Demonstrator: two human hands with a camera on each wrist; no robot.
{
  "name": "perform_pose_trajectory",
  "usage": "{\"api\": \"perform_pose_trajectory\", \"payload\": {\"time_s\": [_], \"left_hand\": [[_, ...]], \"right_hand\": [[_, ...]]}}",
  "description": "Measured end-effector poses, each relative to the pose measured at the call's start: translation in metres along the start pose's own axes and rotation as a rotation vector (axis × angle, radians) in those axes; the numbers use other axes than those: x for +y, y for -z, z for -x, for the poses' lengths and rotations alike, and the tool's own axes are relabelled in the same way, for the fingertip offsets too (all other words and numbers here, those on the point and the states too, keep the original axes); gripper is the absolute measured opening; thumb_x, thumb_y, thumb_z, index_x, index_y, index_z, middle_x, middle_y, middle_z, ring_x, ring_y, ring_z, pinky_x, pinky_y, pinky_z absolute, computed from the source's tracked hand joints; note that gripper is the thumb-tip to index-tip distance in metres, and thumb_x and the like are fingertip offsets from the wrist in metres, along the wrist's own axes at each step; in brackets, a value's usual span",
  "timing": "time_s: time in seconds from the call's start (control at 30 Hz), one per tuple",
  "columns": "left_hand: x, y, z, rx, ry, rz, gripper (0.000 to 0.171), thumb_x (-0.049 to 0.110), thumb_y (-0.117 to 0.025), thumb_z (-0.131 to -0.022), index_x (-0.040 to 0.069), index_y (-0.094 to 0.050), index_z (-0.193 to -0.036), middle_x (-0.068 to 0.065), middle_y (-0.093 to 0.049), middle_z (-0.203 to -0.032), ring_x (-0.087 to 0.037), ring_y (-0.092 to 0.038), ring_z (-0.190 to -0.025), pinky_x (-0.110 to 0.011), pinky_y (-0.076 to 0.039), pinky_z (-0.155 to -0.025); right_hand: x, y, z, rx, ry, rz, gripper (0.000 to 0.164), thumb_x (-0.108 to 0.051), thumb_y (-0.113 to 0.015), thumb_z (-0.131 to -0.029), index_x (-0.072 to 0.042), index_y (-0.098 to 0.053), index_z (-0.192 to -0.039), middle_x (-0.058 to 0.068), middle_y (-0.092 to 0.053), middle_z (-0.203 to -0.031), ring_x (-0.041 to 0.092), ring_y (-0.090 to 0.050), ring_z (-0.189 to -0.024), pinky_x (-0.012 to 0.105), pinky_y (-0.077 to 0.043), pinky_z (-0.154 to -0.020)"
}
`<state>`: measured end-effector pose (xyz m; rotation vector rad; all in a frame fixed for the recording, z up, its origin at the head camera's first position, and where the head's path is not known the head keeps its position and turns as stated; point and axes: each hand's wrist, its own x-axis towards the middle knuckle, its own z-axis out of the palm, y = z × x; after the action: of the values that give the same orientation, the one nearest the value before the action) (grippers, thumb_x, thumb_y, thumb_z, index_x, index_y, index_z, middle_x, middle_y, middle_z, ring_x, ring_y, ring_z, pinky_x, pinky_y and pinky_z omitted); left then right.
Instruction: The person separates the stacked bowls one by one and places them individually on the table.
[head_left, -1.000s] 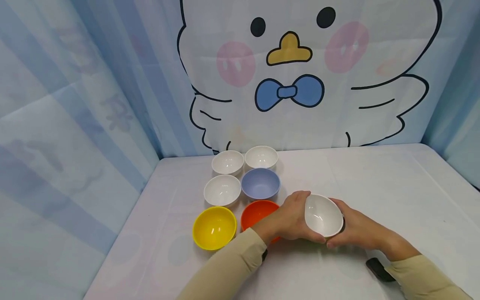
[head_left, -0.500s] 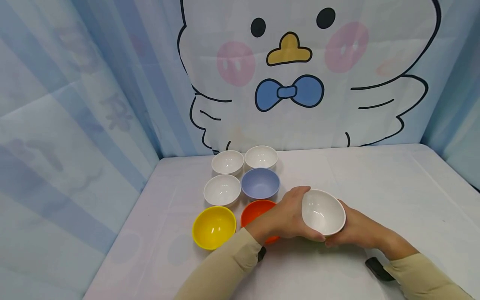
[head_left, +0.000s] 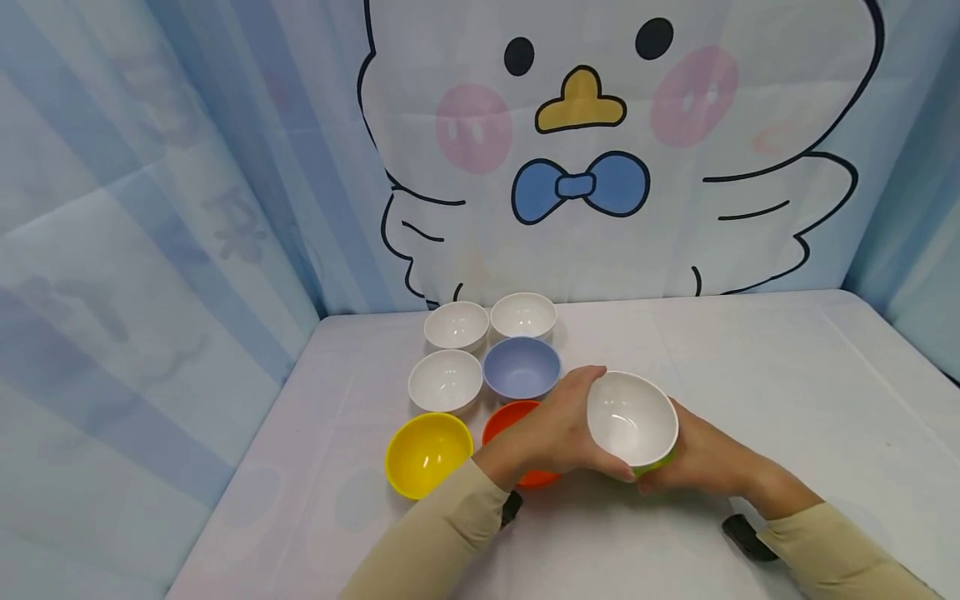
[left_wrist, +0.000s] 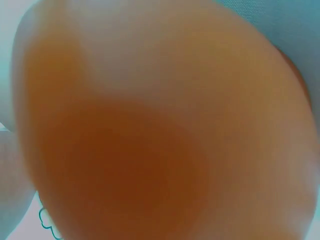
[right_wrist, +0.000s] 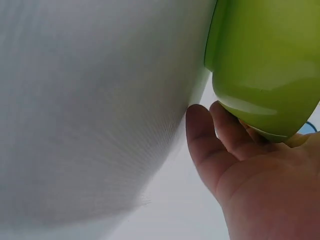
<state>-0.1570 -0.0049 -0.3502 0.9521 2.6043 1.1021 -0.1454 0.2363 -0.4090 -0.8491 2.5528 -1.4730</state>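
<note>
Both hands hold one bowl, white inside and green outside, in front of the person in the head view. My left hand grips its left side, thumb along the near edge and fingers round the far side. Opposite, my right hand holds the right side, with the thumb near the left thumb. The right wrist view shows the bowl's green outer wall above the right hand, fingertips close under it. Blurred skin of the left hand fills most of the left wrist view.
Left of the hands stand a yellow bowl, a red-orange bowl partly behind the left hand, a blue bowl and three white bowls, the nearest white bowl beside the blue one. All rest on a white-covered table.
Both hands have raised the bowl a little and then shifted it left, toward the red-orange bowl. More green of its outside shows below the rim. The other bowls have stayed put.
</note>
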Motion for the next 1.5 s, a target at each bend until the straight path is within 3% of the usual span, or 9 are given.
{"api": "perform_pose_trajectory", "payload": {"time_s": [0.3, 0.47, 0.6, 1.0, 1.17, 1.5], "left_hand": [[-0.001, 0.013, 0.008, 0.013, 0.057, 0.049, 0.109, 0.036, -0.094, -0.067, 0.006, -0.033, -0.151, -0.004, -0.044, -0.143, -0.015, -0.046, -0.12, -0.025, -0.045, -0.096], [0.003, 0.028, 0.017, 0.026, 0.093, 0.009, 0.112, 0.037, -0.094, -0.066, 0.008, -0.03, -0.153, -0.005, -0.044, -0.145, -0.018, -0.046, -0.123, -0.031, -0.045, -0.099], [0.006, 0.039, 0.022, 0.039, 0.11, -0.036, 0.113, 0.038, -0.094, -0.067, 0.01, -0.028, -0.154, -0.005, -0.042, -0.148, -0.021, -0.044, -0.127, -0.036, -0.045, -0.103], [-0.003, 0.068, 0.042, 0.098, 0.148, 0.055, 0.113, 0.031, -0.095, -0.065, 0.013, -0.028, -0.154, -0.004, -0.042, -0.144, -0.023, -0.048, -0.123, -0.039, -0.051, -0.095], [-0.011, 0.077, 0.052, 0.134, 0.207, 0.042, 0.113, 0.029, -0.095, -0.065, 0.012, -0.028, -0.155, -0.006, -0.039, -0.15, -0.026, -0.046, -0.127, -0.046, -0.048, -0.1], [-0.028, 0.095, 0.078, 0.232, 0.31, 0.081, 0.116, 0.03, -0.097, -0.064, 0.013, -0.027, -0.155, -0.008, -0.042, -0.145, -0.029, -0.049, -0.122, -0.049, -0.051, -0.095]], "right_hand": [[-0.005, -0.002, -0.002, 0.026, -0.097, 0.123, 0.102, -0.031, -0.095, -0.061, 0.0, -0.042, -0.141, 0.008, -0.058, -0.125, 0.021, -0.056, -0.105, 0.037, -0.05, -0.086], [-0.012, 0.0, -0.003, 0.039, -0.193, 0.254, 0.111, -0.041, -0.092, -0.062, 0.009, -0.035, -0.144, 0.018, -0.055, -0.129, 0.027, -0.054, -0.104, 0.045, -0.049, -0.083], [-0.013, 0.001, -0.003, 0.045, -0.234, 0.304, 0.113, -0.043, -0.091, -0.064, 0.01, -0.033, -0.145, 0.021, -0.054, -0.13, 0.029, -0.054, -0.105, 0.046, -0.049, -0.085], [-0.011, 0.004, -0.005, 0.061, -0.254, 0.324, 0.114, -0.044, -0.09, -0.067, 0.012, -0.029, -0.146, 0.028, -0.049, -0.135, 0.038, -0.053, -0.111, 0.059, -0.046, -0.092], [-0.01, 0.004, -0.006, 0.066, -0.261, 0.316, 0.114, -0.045, -0.089, -0.068, 0.011, -0.028, -0.147, 0.031, -0.046, -0.138, 0.042, -0.051, -0.116, 0.064, -0.043, -0.096], [-0.01, 0.005, -0.012, 0.076, -0.27, 0.337, 0.115, -0.048, -0.089, -0.069, 0.011, -0.029, -0.147, 0.032, -0.044, -0.14, 0.044, -0.049, -0.119, 0.065, -0.041, -0.097]]}}
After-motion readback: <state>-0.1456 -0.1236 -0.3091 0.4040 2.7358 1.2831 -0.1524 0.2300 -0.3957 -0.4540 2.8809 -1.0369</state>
